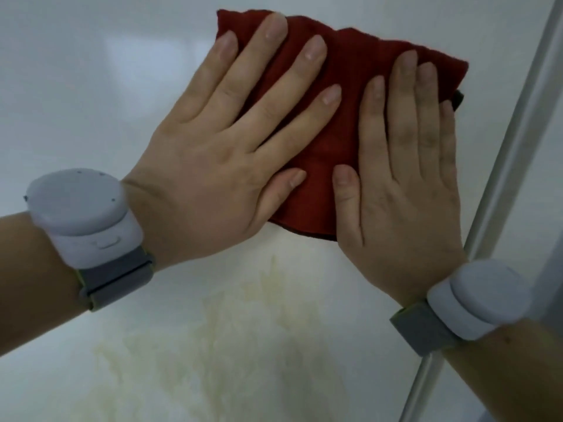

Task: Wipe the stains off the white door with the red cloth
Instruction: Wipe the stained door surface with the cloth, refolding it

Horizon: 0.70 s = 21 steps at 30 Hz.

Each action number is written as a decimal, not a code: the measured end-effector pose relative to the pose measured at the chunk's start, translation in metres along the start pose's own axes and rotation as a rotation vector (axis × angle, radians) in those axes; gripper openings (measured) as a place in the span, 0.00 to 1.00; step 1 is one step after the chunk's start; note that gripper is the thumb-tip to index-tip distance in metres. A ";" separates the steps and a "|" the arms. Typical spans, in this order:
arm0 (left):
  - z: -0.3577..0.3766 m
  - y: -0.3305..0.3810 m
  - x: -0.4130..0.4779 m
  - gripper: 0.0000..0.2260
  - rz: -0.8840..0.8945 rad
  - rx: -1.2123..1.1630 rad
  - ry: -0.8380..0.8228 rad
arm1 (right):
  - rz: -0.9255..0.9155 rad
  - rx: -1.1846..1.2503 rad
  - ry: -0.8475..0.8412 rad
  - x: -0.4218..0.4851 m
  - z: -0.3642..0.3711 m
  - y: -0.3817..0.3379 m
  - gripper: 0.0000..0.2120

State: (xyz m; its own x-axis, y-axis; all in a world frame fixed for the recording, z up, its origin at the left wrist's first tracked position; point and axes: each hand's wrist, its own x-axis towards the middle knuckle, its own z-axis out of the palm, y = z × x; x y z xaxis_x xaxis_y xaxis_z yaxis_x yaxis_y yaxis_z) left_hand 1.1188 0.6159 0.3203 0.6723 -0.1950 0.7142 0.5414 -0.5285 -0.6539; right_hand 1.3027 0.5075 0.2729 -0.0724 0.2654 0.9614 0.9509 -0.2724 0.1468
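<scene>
Both hands, left (pixel 213 166) and right (pixel 405 184), press flat on red cloth (pixel 341 95) above stains (pixel 213 345)

Left hand (pixel 210 166) bare, no sleeve on forearm. Left wristband (pixel 117 280): grey woven strap, yellow-green edging. Left wrist device (pixel 82 214): pale grey-white, round dome on rounded-square base, small oval button on side, tiny dots on rim. Right hand (pixel 405 190) bare, nails short. Right wristband (pixel 422 328): same grey strap, green edge. Right wrist device (pixel 475 300): same pale domed shape.
</scene>
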 end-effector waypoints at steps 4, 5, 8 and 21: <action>0.007 0.020 -0.012 0.28 -0.017 -0.010 -0.015 | 0.026 0.018 -0.008 -0.022 0.007 -0.001 0.29; 0.009 0.025 -0.017 0.28 -0.006 -0.013 -0.018 | 0.027 0.023 -0.014 -0.031 0.007 -0.001 0.29; 0.014 0.042 -0.033 0.29 0.027 -0.029 -0.046 | 0.014 0.041 -0.028 -0.057 0.011 -0.001 0.29; 0.018 0.057 -0.070 0.28 0.096 -0.072 -0.109 | 0.144 0.149 -0.069 -0.105 0.023 -0.027 0.29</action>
State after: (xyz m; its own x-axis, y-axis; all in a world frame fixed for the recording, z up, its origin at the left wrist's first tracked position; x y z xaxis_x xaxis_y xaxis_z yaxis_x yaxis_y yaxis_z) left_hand 1.1115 0.6139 0.2286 0.7722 -0.1587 0.6152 0.4370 -0.5702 -0.6957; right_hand 1.2912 0.5087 0.1627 0.0827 0.2974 0.9512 0.9844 -0.1732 -0.0314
